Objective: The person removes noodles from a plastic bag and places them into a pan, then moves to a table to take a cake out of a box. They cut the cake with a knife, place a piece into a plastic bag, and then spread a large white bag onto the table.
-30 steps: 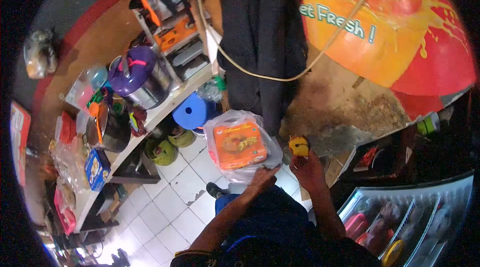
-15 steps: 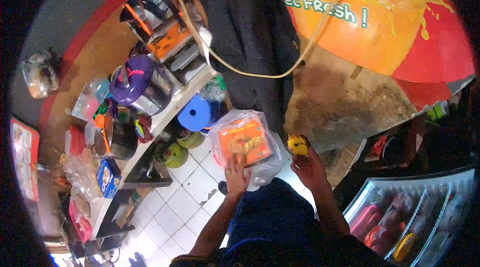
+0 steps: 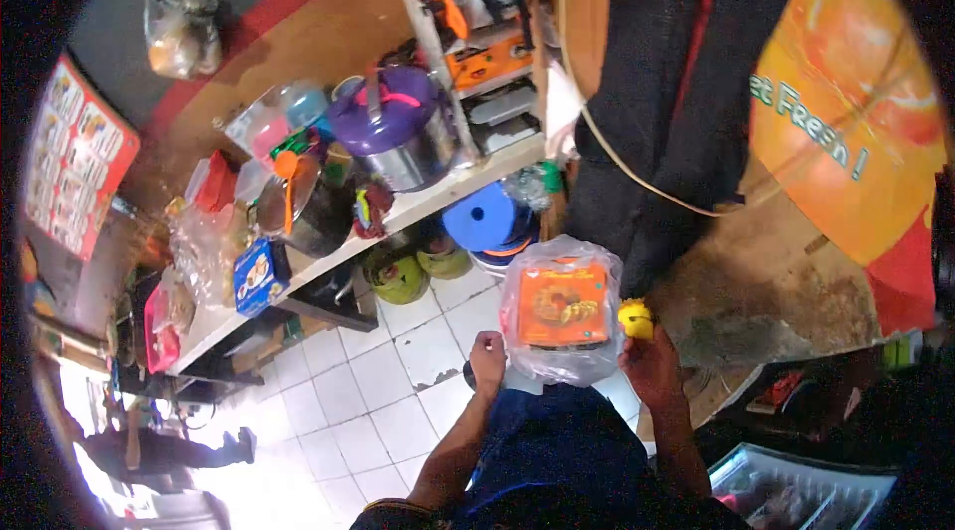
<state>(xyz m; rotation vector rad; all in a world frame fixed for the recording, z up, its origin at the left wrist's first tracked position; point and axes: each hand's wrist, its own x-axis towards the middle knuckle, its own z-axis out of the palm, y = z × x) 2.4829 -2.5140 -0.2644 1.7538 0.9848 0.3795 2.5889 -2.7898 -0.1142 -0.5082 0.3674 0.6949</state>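
Note:
An orange box (image 3: 564, 303) with food pictured on its lid sits inside a clear plastic bag (image 3: 542, 368) in front of my body. My left hand (image 3: 487, 361) is closed at the bag's left edge, its fingers curled; whether they pinch the plastic or anything else is hidden. On the other side, my right hand (image 3: 654, 368) is wrapped round a small yellow object (image 3: 635, 319) with a dark mark on it. It is held up beside the bag's right edge.
A counter (image 3: 418, 209) on the left carries a steel pot with a purple lid (image 3: 393, 112), a blue box (image 3: 261, 276) and other kitchenware. Green gas cylinders (image 3: 398, 276) stand beneath it. A pale cable (image 3: 637, 177) hangs across dark cloth (image 3: 637, 112). A person (image 3: 149, 455) is at lower left.
My left hand has come off the box top to the bag's left edge and its fingers have closed. The right hand still holds the yellow object. The camera view has turned left.

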